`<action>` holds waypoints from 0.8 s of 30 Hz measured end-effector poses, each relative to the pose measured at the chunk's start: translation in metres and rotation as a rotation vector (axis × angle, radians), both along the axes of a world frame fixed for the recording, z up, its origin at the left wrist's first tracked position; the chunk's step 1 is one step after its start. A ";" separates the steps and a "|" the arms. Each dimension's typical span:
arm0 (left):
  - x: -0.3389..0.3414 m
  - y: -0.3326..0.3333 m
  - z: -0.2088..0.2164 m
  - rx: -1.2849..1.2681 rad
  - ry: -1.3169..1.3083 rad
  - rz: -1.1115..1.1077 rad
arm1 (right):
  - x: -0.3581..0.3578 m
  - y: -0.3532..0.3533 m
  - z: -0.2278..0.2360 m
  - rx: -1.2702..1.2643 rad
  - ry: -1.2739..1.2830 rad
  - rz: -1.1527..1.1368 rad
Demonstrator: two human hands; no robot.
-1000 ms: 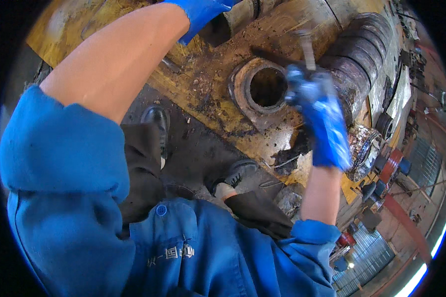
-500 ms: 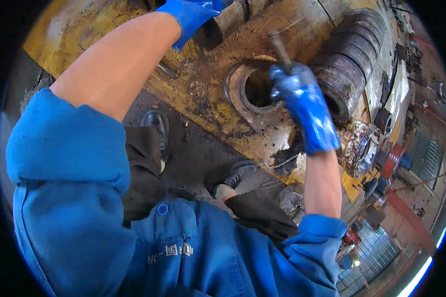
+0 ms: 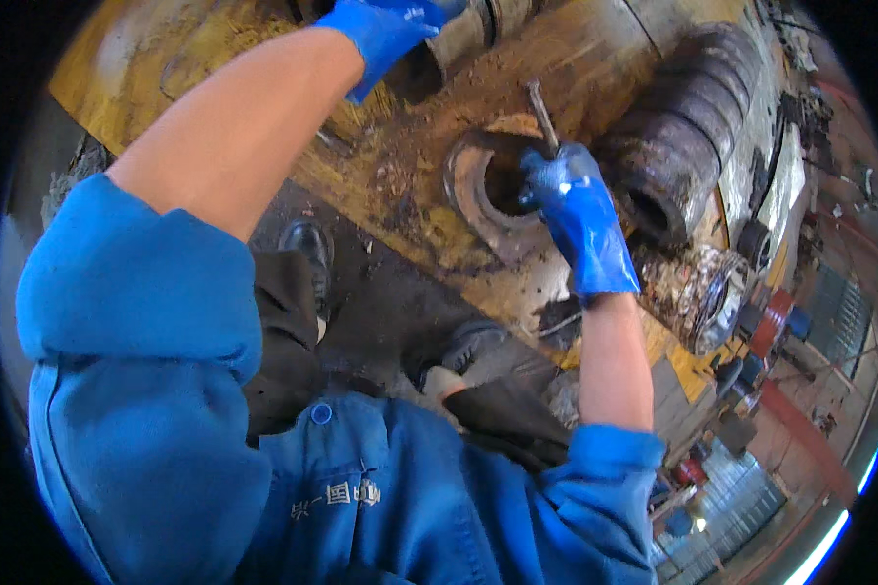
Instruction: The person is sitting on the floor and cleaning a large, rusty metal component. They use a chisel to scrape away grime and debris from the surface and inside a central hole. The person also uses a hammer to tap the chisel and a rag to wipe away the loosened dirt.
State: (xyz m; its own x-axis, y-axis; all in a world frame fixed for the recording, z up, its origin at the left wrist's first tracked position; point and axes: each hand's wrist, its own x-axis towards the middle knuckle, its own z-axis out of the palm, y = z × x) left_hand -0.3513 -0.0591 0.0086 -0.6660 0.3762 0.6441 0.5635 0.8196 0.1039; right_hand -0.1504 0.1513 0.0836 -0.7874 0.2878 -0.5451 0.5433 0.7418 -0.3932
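Observation:
My right hand [image 3: 574, 200], in a blue rubber glove, is closed around a slim metal rod [image 3: 543, 112] whose far end sticks up past the fingers. Just left of this hand, and partly hidden by it, a rusty metal ring [image 3: 470, 185] with a wide hole lies on the dirty yellow table [image 3: 498, 278]. At the top edge my left hand [image 3: 388, 37], gloved alike, is beside a worn metal cylinder [image 3: 461, 44]. Its fingers are mostly hidden or cut off, so their grip does not show.
A stack of thick rusty rings [image 3: 688, 117] lies to the right of my right hand. Nearer stands a dirty metal collar [image 3: 707, 292]. Brown debris [image 3: 395, 180] covers the table's middle. My shoes [image 3: 307, 249] are on the dark floor by the table edge.
My right hand has shifted a little left with the rod, further over the ring's hole. My left hand has barely moved.

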 end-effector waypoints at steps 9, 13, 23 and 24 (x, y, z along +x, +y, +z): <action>0.002 0.005 -0.012 0.023 0.027 -0.013 | 0.010 -0.003 0.006 -0.105 0.024 -0.205; 0.003 -0.012 -0.002 0.017 0.009 0.019 | 0.001 -0.003 0.036 -0.298 0.164 -0.250; -0.007 -0.011 -0.014 0.018 -0.042 0.050 | -0.014 -0.012 0.052 -0.159 0.121 -0.314; -0.006 -0.005 -0.013 0.023 -0.073 0.052 | -0.011 -0.014 0.061 -0.128 0.118 -0.321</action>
